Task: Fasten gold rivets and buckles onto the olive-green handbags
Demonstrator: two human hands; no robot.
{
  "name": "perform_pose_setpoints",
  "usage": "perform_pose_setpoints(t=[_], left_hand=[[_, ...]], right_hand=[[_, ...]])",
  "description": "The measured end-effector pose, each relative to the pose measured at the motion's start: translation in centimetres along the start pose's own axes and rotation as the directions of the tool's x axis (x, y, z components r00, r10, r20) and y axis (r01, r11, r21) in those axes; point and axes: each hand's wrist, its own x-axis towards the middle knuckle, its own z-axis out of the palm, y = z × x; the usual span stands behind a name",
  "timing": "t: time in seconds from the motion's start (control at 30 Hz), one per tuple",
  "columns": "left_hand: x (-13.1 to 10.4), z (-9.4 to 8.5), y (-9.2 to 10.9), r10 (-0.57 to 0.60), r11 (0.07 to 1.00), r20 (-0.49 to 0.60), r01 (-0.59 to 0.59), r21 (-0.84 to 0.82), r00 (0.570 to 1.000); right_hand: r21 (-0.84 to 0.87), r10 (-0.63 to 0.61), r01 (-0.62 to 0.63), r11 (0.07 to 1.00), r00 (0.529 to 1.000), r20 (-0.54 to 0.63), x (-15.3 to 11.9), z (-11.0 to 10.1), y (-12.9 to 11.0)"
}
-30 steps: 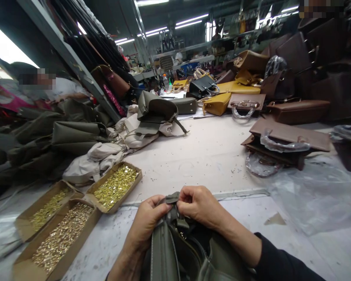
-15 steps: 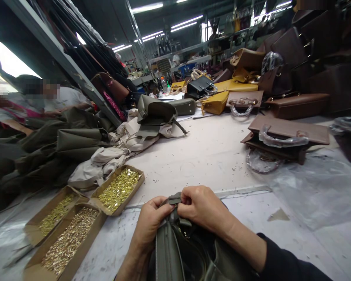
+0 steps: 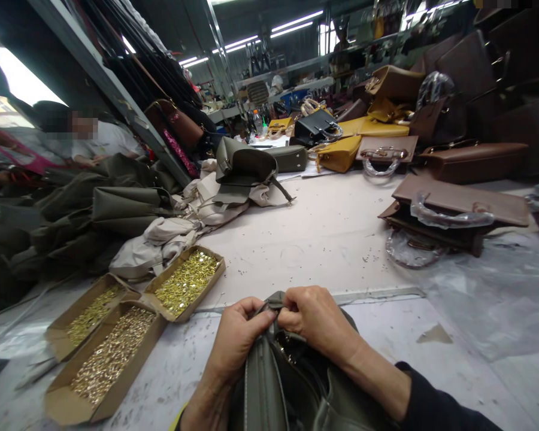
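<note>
A dark olive-green bag (image 3: 263, 383) stands open in front of me at the bottom of the view, its top edge gathered between my hands. My left hand (image 3: 236, 335) pinches the upper edge near its end, thumb on top. Close beside it, my right hand (image 3: 317, 314) is closed on the same edge with fingers curled. Gold-coloured metal shows inside the opening just below the fingertips. What lies within the right fingers is hidden. To the left are cardboard trays of small metal fittings: one of bright gold pieces (image 3: 221, 270), one of copper-gold pieces (image 3: 56, 400), and a smaller one (image 3: 56, 335).
Olive bags (image 3: 126, 209) and beige cloth (image 3: 139, 248) are heaped at left. A brown handbag with wrapped handles (image 3: 471, 197) and clear plastic sheeting (image 3: 489, 293) lie at right. Yellow, black and brown bags are piled farther back. People sit at far left.
The view has shifted slightly. Both hands stay on the bag's edge; the strip that stood up between the fingers now lies lower, and my left thumb reaches further over it.
</note>
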Motion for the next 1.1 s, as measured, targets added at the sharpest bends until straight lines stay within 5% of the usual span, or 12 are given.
perform_pose_setpoints(t=[0.5, 0.7, 0.87, 1.1], left_hand=[[0.5, -1.1, -0.9, -0.041, 0.992, 0.054, 0.047, -0.116, 0.998], [-0.2, -0.9, -0.6, -0.005, 0.987, 0.101, 0.021, -0.158, 0.995], [-0.4, -0.5, 0.1, 0.108, 0.985, -0.016, -0.11, -0.131, 0.994], [0.0, -0.5, 0.2, 0.118, 0.988, -0.004, -0.118, -0.104, 0.993]], right_hand=[[0.482, -0.058, 0.015, 0.876, 0.996, 0.074, 0.8, 0.0, 1.9], [0.789, -0.193, -0.075, 0.61, 0.952, 0.239, 1.2, 0.8, 2.8], [0.824, -0.182, -0.139, 0.549, 0.942, 0.28, 1.5, 1.1, 2.9], [0.787, -0.125, -0.198, 0.584, 0.937, 0.328, 1.5, 1.0, 2.5]])
